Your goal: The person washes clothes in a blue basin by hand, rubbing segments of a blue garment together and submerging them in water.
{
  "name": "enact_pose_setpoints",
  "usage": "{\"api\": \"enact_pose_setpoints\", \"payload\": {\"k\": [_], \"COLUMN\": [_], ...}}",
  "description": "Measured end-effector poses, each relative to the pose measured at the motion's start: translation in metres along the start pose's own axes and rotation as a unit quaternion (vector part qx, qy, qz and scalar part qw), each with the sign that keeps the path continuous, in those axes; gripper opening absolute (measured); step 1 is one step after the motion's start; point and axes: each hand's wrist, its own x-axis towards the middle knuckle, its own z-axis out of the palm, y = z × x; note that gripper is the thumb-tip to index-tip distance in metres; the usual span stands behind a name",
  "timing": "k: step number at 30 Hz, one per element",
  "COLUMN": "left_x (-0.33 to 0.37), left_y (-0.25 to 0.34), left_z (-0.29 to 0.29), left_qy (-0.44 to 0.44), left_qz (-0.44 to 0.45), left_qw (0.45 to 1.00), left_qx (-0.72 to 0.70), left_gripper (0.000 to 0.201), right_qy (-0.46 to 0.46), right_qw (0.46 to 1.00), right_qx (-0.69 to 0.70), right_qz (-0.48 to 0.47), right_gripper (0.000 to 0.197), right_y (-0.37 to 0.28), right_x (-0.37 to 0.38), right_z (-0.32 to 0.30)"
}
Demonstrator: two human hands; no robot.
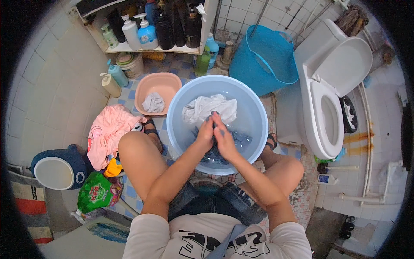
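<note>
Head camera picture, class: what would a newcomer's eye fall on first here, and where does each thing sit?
First, the big light blue basin at the centre, where the left hand and right hand press together on a dark blue garment, with a white cloth behind it. Next, the open white toilet at the right. Then the pink garment heaped on the tiled floor at the left, beside a small pink basin.

We cannot see the fingertips of our left hand (206,133) and right hand (223,137), buried in the dark garment (215,151), most of which lies under them, while the shelf's (151,48) bottles are cut off above.
</note>
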Motion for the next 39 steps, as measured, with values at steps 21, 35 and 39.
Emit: {"api": "enact_pose_setpoints", "payload": {"k": [21,35,39], "left_x": [-0.006,0.032,0.007], "left_y": [0.011,-0.016,-0.007], "left_z": [-0.032,-0.037,0.004], "left_qy": [0.05,0.019,-0.114], "left_qz": [0.173,0.059,0.089], "left_qw": [0.678,0.913,0.988], "left_qx": [0.713,0.402,0.044], "left_gripper": [0.019,0.06,0.048], "right_qy": [-0.174,-0.017,-0.014], "right_qw": [0.834,0.886,0.857], "right_qx": [-0.443,0.391,0.477], "right_qz": [0.28,0.248,0.194], "right_gripper": [0.046,0.033,0.027], "right_y": [0.06,-0.038,-0.05], "right_x": [0.01,0.022,0.025], "right_z": [-0.071,-0.099,-0.099]}}
